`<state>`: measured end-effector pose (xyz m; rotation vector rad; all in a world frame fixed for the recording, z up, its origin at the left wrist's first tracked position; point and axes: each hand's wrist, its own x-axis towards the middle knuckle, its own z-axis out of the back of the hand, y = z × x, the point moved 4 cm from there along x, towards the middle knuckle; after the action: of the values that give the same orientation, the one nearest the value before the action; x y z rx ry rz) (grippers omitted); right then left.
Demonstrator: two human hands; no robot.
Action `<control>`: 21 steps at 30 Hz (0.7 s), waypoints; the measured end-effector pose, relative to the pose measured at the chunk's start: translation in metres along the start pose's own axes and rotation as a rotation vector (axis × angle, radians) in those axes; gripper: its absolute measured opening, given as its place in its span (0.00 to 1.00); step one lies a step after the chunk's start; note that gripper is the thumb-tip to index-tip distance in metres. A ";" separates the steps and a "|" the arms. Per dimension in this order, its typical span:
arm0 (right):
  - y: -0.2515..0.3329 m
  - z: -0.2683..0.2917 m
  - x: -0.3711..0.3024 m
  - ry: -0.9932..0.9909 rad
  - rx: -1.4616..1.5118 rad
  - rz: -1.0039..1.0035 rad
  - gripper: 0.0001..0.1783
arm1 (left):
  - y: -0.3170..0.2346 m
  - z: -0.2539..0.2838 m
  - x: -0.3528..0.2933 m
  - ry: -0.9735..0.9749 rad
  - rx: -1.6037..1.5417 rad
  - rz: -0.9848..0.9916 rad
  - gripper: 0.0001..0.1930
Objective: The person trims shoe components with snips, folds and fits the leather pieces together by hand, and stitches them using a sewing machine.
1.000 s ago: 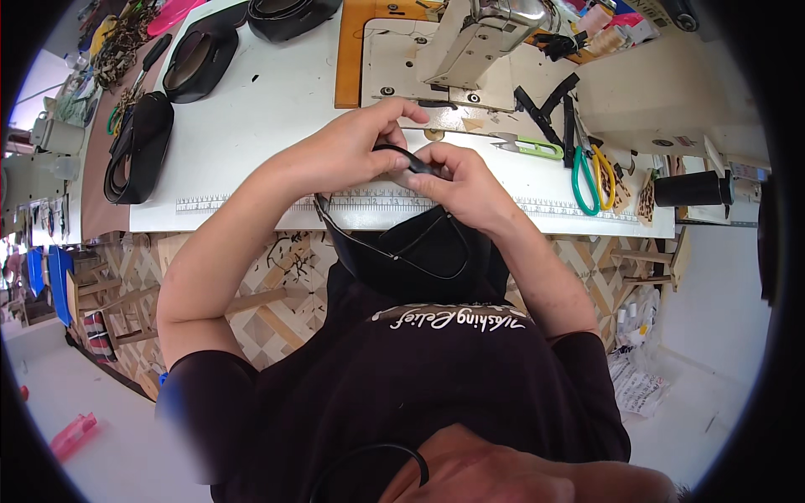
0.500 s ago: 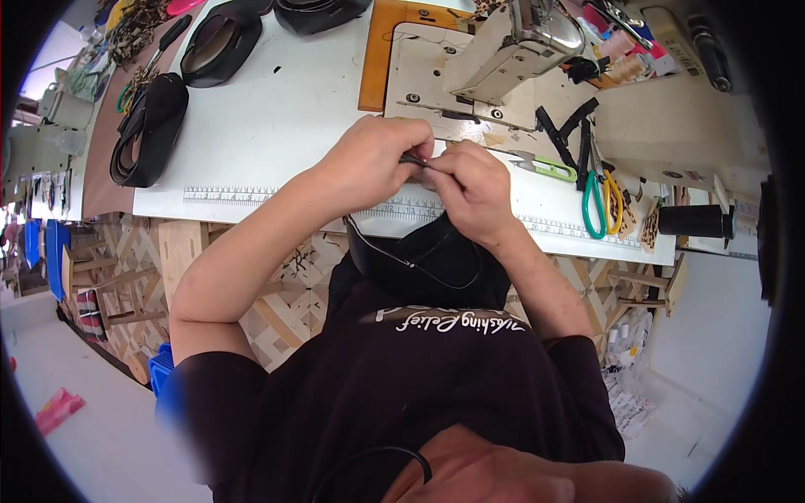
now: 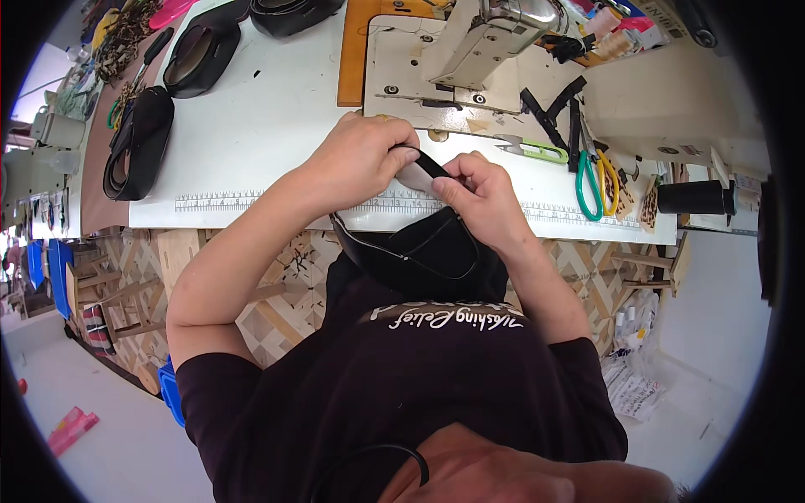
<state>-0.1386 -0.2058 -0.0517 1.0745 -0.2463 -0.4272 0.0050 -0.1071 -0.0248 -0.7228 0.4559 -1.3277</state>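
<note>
Both my hands hold the rim of a black sewn piece [image 3: 377, 256], which looks like a pouch or bag part with a thin pale-lined edge. It hangs in a loop over the table's front edge toward my lap. My left hand [image 3: 369, 159] pinches the rim between thumb and fingers. A short way to the right, my right hand [image 3: 486, 197] grips the same rim, thumb on top. Between them a stretch of black edge shows, with a greyish lining below it. The sewing machine [image 3: 495, 50] stands just beyond my hands.
A tape ruler [image 3: 222, 201] runs along the table's front edge. Green thread snips [image 3: 541, 151], scissors [image 3: 591, 189] with green and yellow handles and black strips [image 3: 545, 117] lie at right, near a black cone [image 3: 696, 198]. Several black curved pieces [image 3: 138, 147] sit at left.
My hands have moved apart from pinching close together, baring a stretch of the black rim and its greyish lining. The right hand has moved slightly right and down.
</note>
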 end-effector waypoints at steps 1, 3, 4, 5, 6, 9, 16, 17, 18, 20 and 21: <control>-0.010 -0.002 -0.001 0.026 0.218 -0.169 0.05 | -0.002 -0.001 -0.002 -0.045 0.036 -0.046 0.07; -0.014 -0.003 -0.003 0.030 0.292 -0.205 0.07 | -0.007 -0.001 -0.003 -0.088 0.072 -0.091 0.08; -0.017 -0.005 -0.004 0.037 0.368 -0.241 0.08 | -0.009 0.001 -0.002 -0.065 -0.154 0.005 0.07; -0.016 -0.004 -0.004 0.035 0.369 -0.244 0.08 | -0.008 0.001 -0.002 -0.040 -0.379 0.101 0.06; -0.013 -0.004 -0.003 0.069 0.419 -0.274 0.08 | -0.008 0.002 -0.001 -0.037 -0.380 0.100 0.06; -0.013 -0.004 -0.003 0.095 0.484 -0.288 0.09 | -0.005 0.000 0.000 0.073 -0.237 0.097 0.04; -0.014 -0.002 -0.002 0.153 0.469 -0.288 0.13 | -0.018 -0.007 -0.004 0.034 0.175 -0.194 0.05; -0.018 -0.003 -0.001 0.152 0.471 -0.290 0.13 | -0.020 -0.008 -0.004 0.027 0.189 -0.210 0.05; -0.024 -0.005 0.000 0.160 0.467 -0.304 0.13 | -0.021 -0.008 -0.003 0.028 0.192 -0.209 0.05; -0.026 -0.006 0.000 0.168 0.464 -0.317 0.14 | -0.023 -0.011 -0.002 0.046 0.214 -0.212 0.05; -0.023 -0.006 0.001 0.155 0.409 -0.344 0.14 | -0.023 -0.012 -0.001 0.047 0.212 -0.212 0.05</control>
<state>-0.1401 -0.2107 -0.0754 1.5542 -0.0059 -0.6136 -0.0198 -0.1100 -0.0171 -0.5752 0.2750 -1.5678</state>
